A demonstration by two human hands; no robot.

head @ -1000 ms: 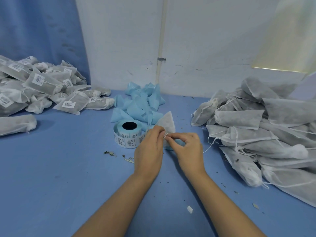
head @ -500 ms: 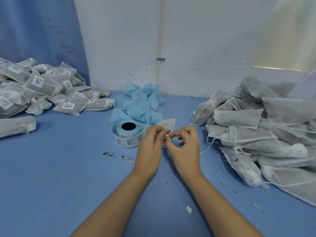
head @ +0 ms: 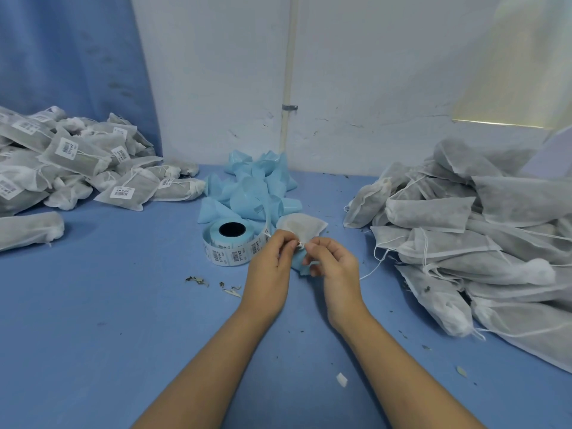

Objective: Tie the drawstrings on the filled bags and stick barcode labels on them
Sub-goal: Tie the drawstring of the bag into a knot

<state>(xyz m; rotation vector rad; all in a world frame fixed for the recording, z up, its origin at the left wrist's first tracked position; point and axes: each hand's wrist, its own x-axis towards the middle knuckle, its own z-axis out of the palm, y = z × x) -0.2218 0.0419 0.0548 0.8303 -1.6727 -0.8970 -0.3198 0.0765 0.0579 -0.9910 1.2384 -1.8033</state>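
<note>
A small white filled bag lies just beyond my hands at the table's middle, its gathered neck toward me. My left hand and my right hand meet at that neck, each pinching the white drawstring between thumb and fingers. Left of my hands stands a roll of barcode labels on blue backing. A pile of untied white bags fills the right side. Tied, labelled bags are heaped at the far left.
Crumpled blue backing strips lie behind the roll against the white wall. Dry leaf crumbs and a small white scrap are scattered on the blue table. A single tied bag lies at the left edge.
The bag has tipped up slightly behind my hands, showing more of its body. My fingers have shifted on the drawstring at the neck; my hands stay close together.
</note>
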